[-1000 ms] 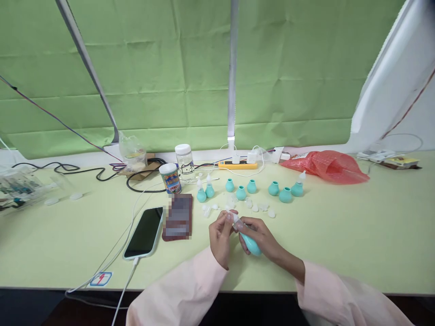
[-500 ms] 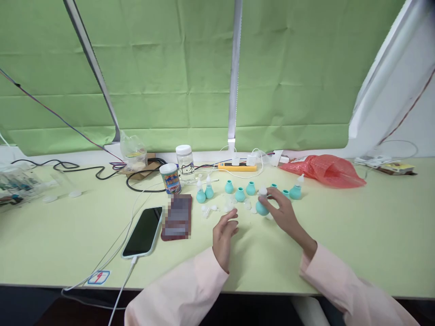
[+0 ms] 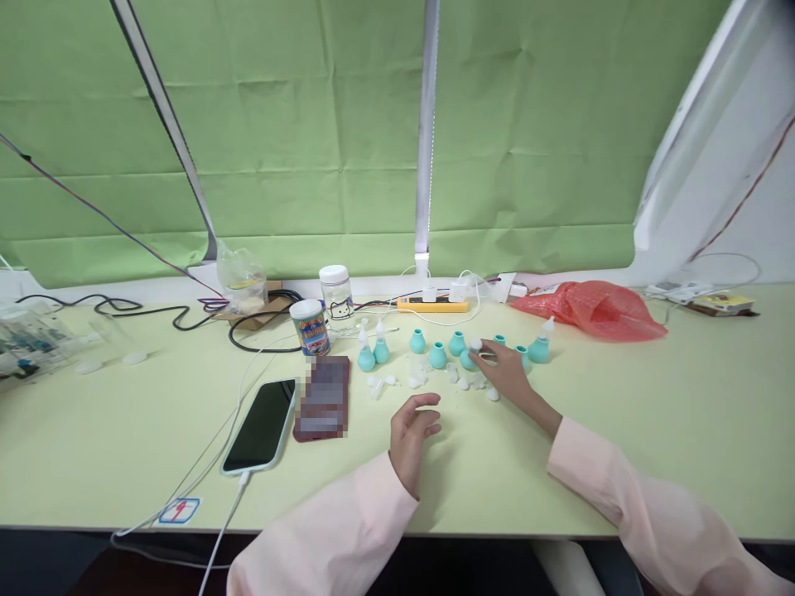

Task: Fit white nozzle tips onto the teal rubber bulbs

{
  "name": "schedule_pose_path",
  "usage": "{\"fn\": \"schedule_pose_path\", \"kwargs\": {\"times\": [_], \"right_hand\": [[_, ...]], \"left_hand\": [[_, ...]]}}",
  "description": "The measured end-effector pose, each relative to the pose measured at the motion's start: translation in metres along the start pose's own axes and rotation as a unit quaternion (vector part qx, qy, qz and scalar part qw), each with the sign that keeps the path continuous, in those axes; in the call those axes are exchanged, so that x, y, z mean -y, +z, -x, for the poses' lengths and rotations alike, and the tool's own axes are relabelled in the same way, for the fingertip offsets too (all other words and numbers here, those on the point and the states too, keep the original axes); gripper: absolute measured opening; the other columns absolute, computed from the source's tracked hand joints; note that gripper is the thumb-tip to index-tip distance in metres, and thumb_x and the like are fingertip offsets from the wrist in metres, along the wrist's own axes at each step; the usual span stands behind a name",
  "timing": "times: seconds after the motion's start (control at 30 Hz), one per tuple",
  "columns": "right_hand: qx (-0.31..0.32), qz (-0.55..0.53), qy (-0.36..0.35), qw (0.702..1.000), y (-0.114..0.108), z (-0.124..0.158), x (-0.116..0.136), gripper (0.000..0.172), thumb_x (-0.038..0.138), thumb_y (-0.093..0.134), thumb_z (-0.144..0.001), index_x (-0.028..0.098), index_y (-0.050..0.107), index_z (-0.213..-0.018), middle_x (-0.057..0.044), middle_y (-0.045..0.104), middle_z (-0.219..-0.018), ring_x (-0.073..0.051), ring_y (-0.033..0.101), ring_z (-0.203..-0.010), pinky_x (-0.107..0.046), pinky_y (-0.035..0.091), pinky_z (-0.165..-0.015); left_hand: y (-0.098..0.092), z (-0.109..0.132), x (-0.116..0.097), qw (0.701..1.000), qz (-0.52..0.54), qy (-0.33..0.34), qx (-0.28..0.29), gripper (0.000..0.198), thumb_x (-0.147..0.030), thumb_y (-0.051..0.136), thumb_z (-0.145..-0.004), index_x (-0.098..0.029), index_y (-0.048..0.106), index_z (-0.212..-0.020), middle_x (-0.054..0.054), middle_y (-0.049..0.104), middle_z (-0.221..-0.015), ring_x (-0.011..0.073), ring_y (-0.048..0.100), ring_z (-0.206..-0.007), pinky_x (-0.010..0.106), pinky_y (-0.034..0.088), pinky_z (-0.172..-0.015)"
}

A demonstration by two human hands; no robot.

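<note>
My right hand (image 3: 506, 370) has its thumb and fingers closed around the white top of a teal squeeze bulb (image 3: 467, 360), in among the other bulbs. My left hand (image 3: 415, 434) is over the near part of the table, fingers curved and apart, with nothing in it. Open teal bulbs (image 3: 438, 356) stand in a loose group beyond the hands. Two bulbs with clear pointed nozzles (image 3: 366, 356) are at the group's left, and another nozzled bulb (image 3: 539, 350) is at its right. Small clear and white plastic pieces (image 3: 417, 379) lie in front of the bulbs.
To the left lie a black-screened phone (image 3: 261, 426) on a charging cable and a dark red phone (image 3: 323, 397). Behind them stand a printed can (image 3: 310, 327) and a white-lidded clear jar (image 3: 336, 294). A yellow-edged power strip (image 3: 435, 306) and a red plastic bag (image 3: 596, 310) lie along the back.
My right hand has moved the teal bulb away from me and slightly left, down among the others. My left hand has dropped slightly toward me, still holding nothing.
</note>
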State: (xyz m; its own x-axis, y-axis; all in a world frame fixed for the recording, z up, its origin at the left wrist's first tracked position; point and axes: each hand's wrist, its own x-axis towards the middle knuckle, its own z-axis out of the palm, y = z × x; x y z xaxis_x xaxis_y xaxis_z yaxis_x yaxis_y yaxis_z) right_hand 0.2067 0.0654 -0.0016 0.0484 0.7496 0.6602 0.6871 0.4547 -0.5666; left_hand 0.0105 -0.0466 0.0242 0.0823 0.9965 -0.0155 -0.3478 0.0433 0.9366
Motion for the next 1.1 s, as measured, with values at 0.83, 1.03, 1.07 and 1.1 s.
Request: {"fn": "schedule_pose_path", "kwargs": {"times": [0.83, 1.03, 1.07, 1.1], "right_hand": [[0.124, 0.234, -0.185, 0.946, 0.005, 0.027, 0.042, 0.034, 0.032, 0.045, -0.071, 0.018, 0.049, -0.102, -0.009, 0.053, -0.097, -0.025, 0.042, -0.093, -0.035, 0.035, -0.073], [0.199, 0.307, -0.174, 0.914, 0.012, 0.027, 0.038, 0.026, 0.022, 0.034, -0.079, 0.019, 0.053, -0.096, -0.008, 0.059, -0.079, -0.021, 0.047, -0.081, -0.034, 0.030, -0.071], [0.196, 0.305, -0.175, 0.915, 0.012, 0.027, 0.037, 0.025, 0.021, 0.034, -0.079, 0.020, 0.054, -0.093, -0.007, 0.059, -0.078, -0.021, 0.047, -0.081, -0.034, 0.029, -0.072], [0.189, 0.301, -0.178, 0.918, 0.012, 0.027, 0.037, 0.024, 0.020, 0.034, -0.079, 0.020, 0.055, -0.091, -0.007, 0.059, -0.076, -0.021, 0.047, -0.081, -0.035, 0.028, -0.073]], "left_hand": [[0.000, -0.003, 0.000, 0.999, 0.031, -0.024, -0.006, 0.016, -0.017, 0.051, -0.057, -0.015, 0.057, -0.072, 0.005, 0.052, -0.084, 0.0129, 0.051, -0.071, 0.024, 0.042, -0.062], [-0.001, -0.003, 0.001, 0.999, 0.034, -0.020, 0.008, 0.015, -0.016, 0.050, -0.058, -0.016, 0.057, -0.072, 0.004, 0.052, -0.083, 0.0121, 0.050, -0.070, 0.025, 0.042, -0.063], [-0.001, -0.003, 0.001, 0.999, 0.033, -0.019, 0.007, 0.015, -0.016, 0.050, -0.059, -0.016, 0.057, -0.072, 0.004, 0.052, -0.084, 0.0121, 0.050, -0.070, 0.025, 0.042, -0.063], [-0.001, -0.003, 0.001, 0.999, 0.032, -0.018, 0.005, 0.015, -0.017, 0.050, -0.059, -0.016, 0.057, -0.072, 0.005, 0.052, -0.084, 0.0122, 0.050, -0.070, 0.025, 0.042, -0.063]]}}
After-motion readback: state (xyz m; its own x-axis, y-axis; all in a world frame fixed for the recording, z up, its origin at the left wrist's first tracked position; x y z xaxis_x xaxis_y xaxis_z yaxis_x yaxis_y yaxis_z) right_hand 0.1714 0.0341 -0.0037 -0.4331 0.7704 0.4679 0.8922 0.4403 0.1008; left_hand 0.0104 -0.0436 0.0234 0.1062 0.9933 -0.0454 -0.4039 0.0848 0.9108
